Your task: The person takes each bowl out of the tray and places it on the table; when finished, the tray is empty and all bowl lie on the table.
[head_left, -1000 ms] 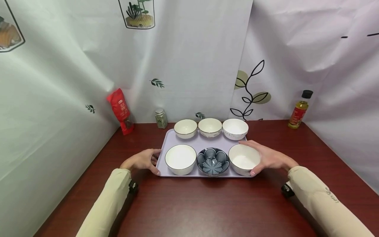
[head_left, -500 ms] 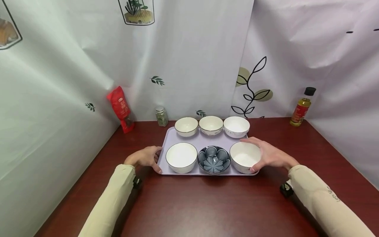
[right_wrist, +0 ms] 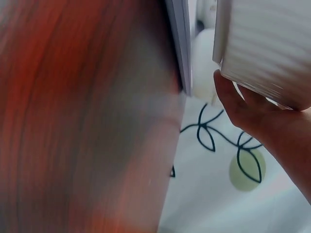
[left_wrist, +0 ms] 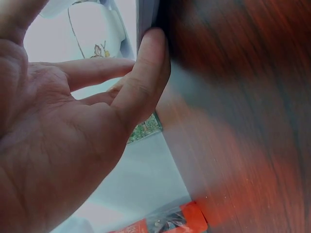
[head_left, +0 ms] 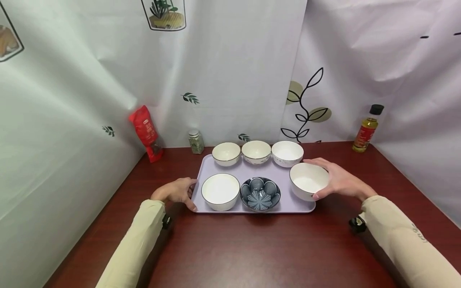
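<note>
My right hand [head_left: 340,180] grips a white ribbed bowl [head_left: 306,176] with a dark rim, fingers at its far side and thumb at its near side. In the right wrist view this bowl [right_wrist: 272,48] is raised above the tray [right_wrist: 180,39]. My left hand [head_left: 176,192] holds the left edge of the lavender tray [head_left: 252,175], thumb at the near corner; in the left wrist view a fingertip [left_wrist: 153,43] presses the tray's side. Another large white bowl [head_left: 220,192] and a dark blue patterned bowl [head_left: 260,195] sit on the tray's near side.
Along the tray's far side stand three smaller white bowls, the left [head_left: 226,154], middle [head_left: 256,152] and right one [head_left: 287,153]. Behind are a red packet [head_left: 145,132], a herb jar [head_left: 196,142] and an oil bottle [head_left: 365,132]. A printed curtain [head_left: 230,68] borders the brown table [head_left: 259,248].
My right hand has lifted the white bowl off the tray and carried it to the right and slightly away. My left hand has closed in on the tray's left edge and stayed there.
</note>
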Action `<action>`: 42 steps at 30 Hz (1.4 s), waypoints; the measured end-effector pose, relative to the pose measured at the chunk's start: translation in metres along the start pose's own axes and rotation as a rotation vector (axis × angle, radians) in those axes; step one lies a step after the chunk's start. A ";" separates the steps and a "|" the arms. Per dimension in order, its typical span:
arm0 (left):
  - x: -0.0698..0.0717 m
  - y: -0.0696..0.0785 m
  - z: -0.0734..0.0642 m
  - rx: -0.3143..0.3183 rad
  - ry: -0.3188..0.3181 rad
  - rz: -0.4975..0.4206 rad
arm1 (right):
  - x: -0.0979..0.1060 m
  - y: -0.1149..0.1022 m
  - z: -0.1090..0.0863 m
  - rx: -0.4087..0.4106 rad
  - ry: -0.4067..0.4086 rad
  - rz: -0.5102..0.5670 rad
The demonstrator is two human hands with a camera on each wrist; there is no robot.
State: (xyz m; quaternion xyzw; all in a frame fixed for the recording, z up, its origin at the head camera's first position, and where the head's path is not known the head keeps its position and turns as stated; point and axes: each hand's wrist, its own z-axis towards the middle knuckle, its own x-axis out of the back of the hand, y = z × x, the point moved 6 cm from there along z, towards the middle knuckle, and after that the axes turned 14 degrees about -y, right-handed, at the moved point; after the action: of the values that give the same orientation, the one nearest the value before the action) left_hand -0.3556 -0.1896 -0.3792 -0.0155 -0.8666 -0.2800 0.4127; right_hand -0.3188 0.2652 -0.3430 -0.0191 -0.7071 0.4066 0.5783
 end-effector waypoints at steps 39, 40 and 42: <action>0.004 0.007 0.004 0.078 -0.037 0.082 | 0.056 0.094 0.027 -0.393 0.239 0.005; 0.003 0.007 0.004 0.077 -0.041 0.088 | 0.055 0.097 0.028 -0.397 0.241 0.013; 0.002 0.007 0.003 0.078 -0.043 0.083 | 0.053 0.102 0.030 -0.403 0.240 0.022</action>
State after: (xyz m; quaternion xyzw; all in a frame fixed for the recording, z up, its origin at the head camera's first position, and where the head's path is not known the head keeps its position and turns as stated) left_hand -0.3576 -0.1826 -0.3760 -0.0415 -0.8842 -0.2283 0.4054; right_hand -0.4062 0.3435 -0.3613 -0.1903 -0.6998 0.2582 0.6383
